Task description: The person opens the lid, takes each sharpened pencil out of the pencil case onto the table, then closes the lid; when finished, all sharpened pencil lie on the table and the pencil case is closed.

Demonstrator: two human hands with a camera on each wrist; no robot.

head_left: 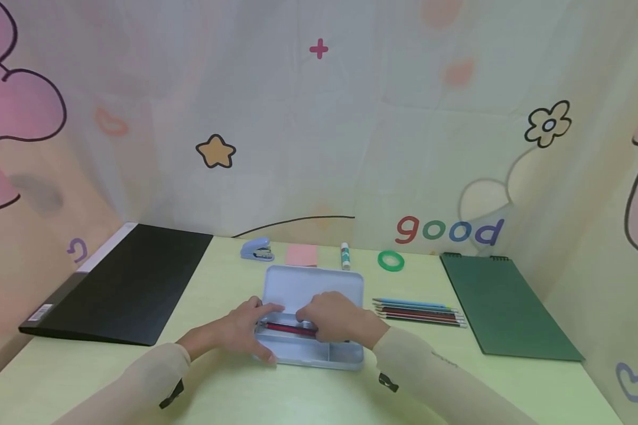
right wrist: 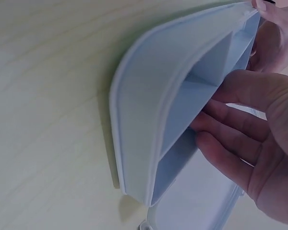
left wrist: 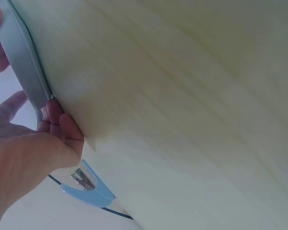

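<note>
A pale blue pencil case [head_left: 303,353] lies open on the table, its lid [head_left: 313,284] tipped back toward the wall. My left hand [head_left: 243,326] holds the case's left end, thumb near the front corner and fingers by the hinge side. In the left wrist view that hand [left wrist: 33,148] spans the end wall. Red and black pens [head_left: 289,329] lie in the long compartment. My right hand [head_left: 337,319] reaches down into it, fingers curled over the pens' right ends. In the right wrist view, the fingertips of this hand [right wrist: 245,129] are hidden inside the case.
Behind the case are a blue stapler [head_left: 257,250], pink sticky notes [head_left: 301,255], a glue stick [head_left: 345,256] and green tape [head_left: 390,261]. Several pencils [head_left: 417,313] lie to the right, beside a green clipboard-like pad [head_left: 510,307]. A black folder [head_left: 133,283] lies left.
</note>
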